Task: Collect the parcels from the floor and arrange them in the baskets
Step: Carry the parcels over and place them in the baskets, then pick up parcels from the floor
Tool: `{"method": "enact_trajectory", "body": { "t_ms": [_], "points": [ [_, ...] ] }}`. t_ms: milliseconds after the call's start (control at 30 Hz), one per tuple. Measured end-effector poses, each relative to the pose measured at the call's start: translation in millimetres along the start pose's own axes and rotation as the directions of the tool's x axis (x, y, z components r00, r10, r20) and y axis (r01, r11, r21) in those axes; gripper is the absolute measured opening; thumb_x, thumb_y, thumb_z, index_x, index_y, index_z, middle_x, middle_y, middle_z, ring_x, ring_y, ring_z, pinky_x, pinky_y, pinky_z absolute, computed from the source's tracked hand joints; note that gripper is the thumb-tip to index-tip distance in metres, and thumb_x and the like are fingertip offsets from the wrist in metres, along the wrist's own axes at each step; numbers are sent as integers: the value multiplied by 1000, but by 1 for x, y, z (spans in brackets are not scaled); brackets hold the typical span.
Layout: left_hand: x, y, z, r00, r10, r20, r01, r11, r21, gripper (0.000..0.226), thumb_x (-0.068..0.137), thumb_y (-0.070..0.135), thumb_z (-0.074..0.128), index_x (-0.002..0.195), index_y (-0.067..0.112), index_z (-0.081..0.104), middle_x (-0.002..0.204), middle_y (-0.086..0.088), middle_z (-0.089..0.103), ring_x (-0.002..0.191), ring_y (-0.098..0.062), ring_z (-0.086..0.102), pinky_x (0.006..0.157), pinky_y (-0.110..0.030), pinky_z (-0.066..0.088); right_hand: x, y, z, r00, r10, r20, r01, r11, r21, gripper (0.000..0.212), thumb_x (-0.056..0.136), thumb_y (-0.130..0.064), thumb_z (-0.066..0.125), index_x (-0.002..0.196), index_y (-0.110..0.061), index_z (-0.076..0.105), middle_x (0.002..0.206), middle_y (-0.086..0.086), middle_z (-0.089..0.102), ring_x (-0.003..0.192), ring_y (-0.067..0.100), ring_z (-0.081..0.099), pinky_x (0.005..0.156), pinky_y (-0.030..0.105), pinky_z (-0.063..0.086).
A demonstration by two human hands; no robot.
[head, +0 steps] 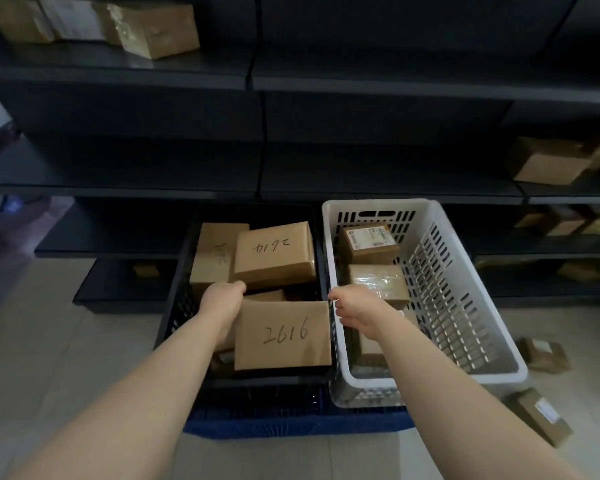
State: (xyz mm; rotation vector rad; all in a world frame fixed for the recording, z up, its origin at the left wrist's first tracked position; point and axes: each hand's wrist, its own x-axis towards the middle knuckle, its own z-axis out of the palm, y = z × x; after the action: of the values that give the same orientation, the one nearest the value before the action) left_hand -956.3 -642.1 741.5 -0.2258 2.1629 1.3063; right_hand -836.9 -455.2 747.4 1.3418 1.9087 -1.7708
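A black basket (177, 306) and a white basket (465, 306) stand side by side on the floor. In the black one lies a brown parcel marked 2616 (284, 336). My left hand (222, 299) grips its far left corner and my right hand (355, 311) pinches its far right corner. Behind it lie a parcel marked 2614 (276, 252) and another brown box (212, 254). The white basket holds a labelled box (369, 244), a taped box (378, 282) and one partly hidden under my right forearm.
Two parcels lie on the floor at the right (544, 355) (541, 417). A blue crate (291, 420) sits under the baskets' near ends. Dark shelving (257, 77) runs behind, with boxes at upper left (153, 29) and right (551, 161).
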Motion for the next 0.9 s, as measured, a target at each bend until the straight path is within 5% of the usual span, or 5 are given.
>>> {"method": "enact_trajectory", "body": {
  "t_ms": [100, 233, 367, 600, 900],
  "points": [
    [-12, 14, 9, 993, 95, 75, -98, 994, 40, 29, 97, 26, 48, 117, 7, 56, 94, -3, 56, 82, -19, 52, 67, -29, 41, -21, 3, -1, 996, -37, -79, 40, 998, 47, 14, 90, -23, 54, 95, -12, 61, 131, 25, 56, 126, 40, 51, 107, 55, 41],
    [-37, 32, 36, 962, 185, 202, -206, 975, 86, 20, 97, 22, 47, 103, 8, 59, 89, -8, 57, 79, -21, 53, 68, -31, 43, -52, 21, -13, 973, -97, -207, 118, 989, 88, 31, 86, -26, 56, 110, -8, 64, 91, 7, 61, 92, 24, 59, 103, 48, 46],
    [-76, 37, 84, 891, 226, 394, -283, 955, 92, 18, 93, 19, 50, 79, 12, 59, 90, -11, 61, 87, -25, 58, 78, -34, 44, -98, 51, -41, 931, -84, -355, 183, 949, 255, 38, 92, -23, 55, 127, -9, 59, 114, 3, 60, 110, 19, 56, 108, 42, 42],
    [-172, 12, 181, 677, 154, 720, -353, 926, 133, 17, 89, 18, 50, 82, 10, 64, 82, -12, 60, 80, -25, 56, 70, -34, 44, -187, 153, -102, 783, 92, -615, 269, 842, 468, 16, 92, -11, 53, 81, -18, 63, 72, 1, 62, 64, 13, 59, 60, 26, 44],
    [-330, -49, 330, 437, 75, 897, -493, 853, 169, 16, 94, 15, 48, 93, 9, 63, 88, -9, 60, 81, -21, 55, 64, -30, 41, -293, 320, -192, 567, 345, -748, 393, 684, 614, 19, 88, -7, 51, 71, -15, 53, 68, 4, 38, 58, 14, 34, 56, 27, 25]
  ]
}}
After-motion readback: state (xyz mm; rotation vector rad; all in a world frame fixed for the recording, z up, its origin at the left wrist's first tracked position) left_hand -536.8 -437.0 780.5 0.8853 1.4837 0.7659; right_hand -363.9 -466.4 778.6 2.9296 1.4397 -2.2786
